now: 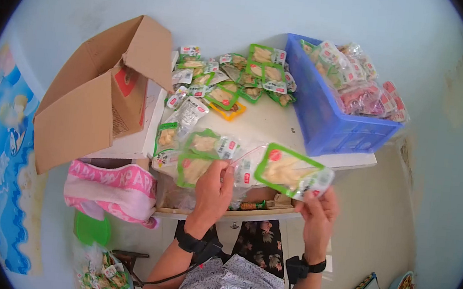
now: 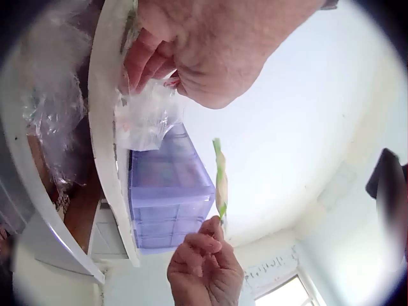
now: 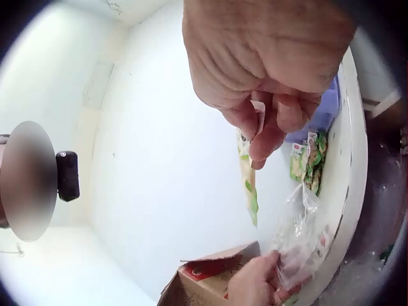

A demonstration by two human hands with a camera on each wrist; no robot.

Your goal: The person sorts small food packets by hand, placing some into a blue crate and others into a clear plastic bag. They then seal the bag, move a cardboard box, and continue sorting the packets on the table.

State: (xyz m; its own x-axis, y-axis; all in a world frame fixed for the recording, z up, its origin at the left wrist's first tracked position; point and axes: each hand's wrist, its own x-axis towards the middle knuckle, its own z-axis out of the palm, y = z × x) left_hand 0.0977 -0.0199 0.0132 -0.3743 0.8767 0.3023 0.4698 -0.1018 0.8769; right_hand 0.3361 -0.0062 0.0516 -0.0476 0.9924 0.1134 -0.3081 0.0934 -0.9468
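My right hand (image 1: 318, 213) pinches a green-edged food packet (image 1: 287, 172) by its right-hand end and holds it up over the table's front edge. Pale food shows through the packet's window. In the left wrist view the same packet (image 2: 221, 182) appears edge-on, upright above the fingertips. With my left hand (image 1: 211, 195) I grip a clear plastic bag (image 1: 247, 171) near its rim. Similar green packets (image 1: 202, 144) show through and beside that bag. The right wrist view shows the crinkled bag (image 3: 299, 245) hanging from the left fingers.
More packets (image 1: 222, 96) lie heaped at the back of the white table (image 1: 270, 120). A blue crate (image 1: 327, 131) of bagged packets stands right, an open cardboard box (image 1: 78, 118) left. Below is an open drawer (image 1: 224, 216); a pink towel (image 1: 107, 188) hangs beside it.
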